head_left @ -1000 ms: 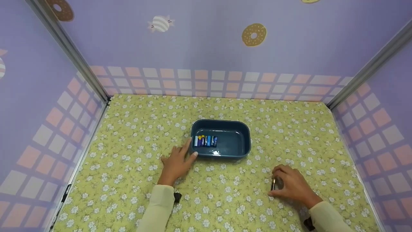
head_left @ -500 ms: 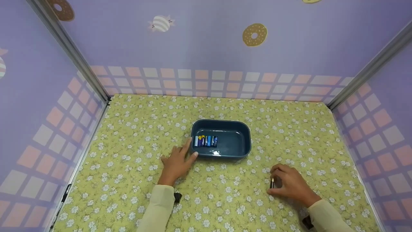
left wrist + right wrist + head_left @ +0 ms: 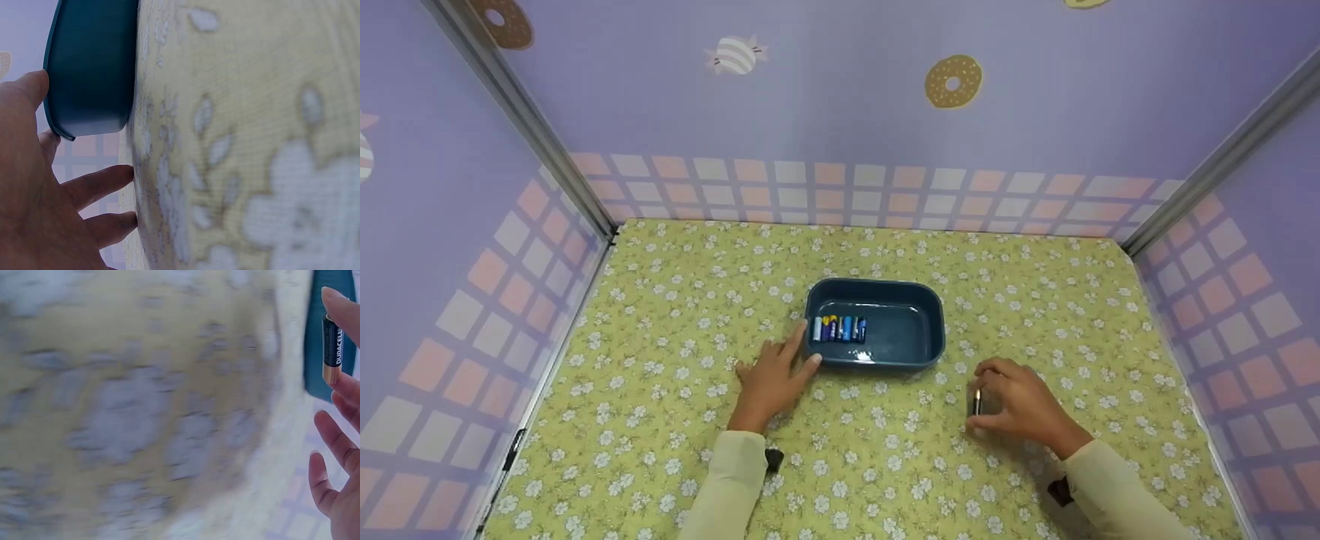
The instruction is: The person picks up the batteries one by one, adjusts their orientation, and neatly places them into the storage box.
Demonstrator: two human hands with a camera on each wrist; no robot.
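Observation:
Between thumb and finger, my right hand point(image 3: 1024, 401) pinches a black battery with a copper-coloured end point(image 3: 332, 349), held by its two ends to the right of a dark blue-green tray point(image 3: 904, 366). DURACELL is printed on its side. Several batteries point(image 3: 840, 329) lie side by side in a row in the tray's left part, in white, purple and yellow, black and blue. My left hand point(image 3: 772, 382) has its fingers spread at the tray's left end, with thumb and a fingertip at the rim point(image 3: 48, 107). Its other fingertips reach down to the tablecloth.
A yellow-green tablecloth with white flowers point(image 3: 675, 300) covers the table. Purple walls with pink and white squares point(image 3: 870, 176) enclose it at the back and both sides. Grey metal posts point(image 3: 1174, 176) stand in the back corners.
My right hand has moved left and away from me with the battery, nearer the tray. My left hand, the tray and the row of batteries have stayed in place.

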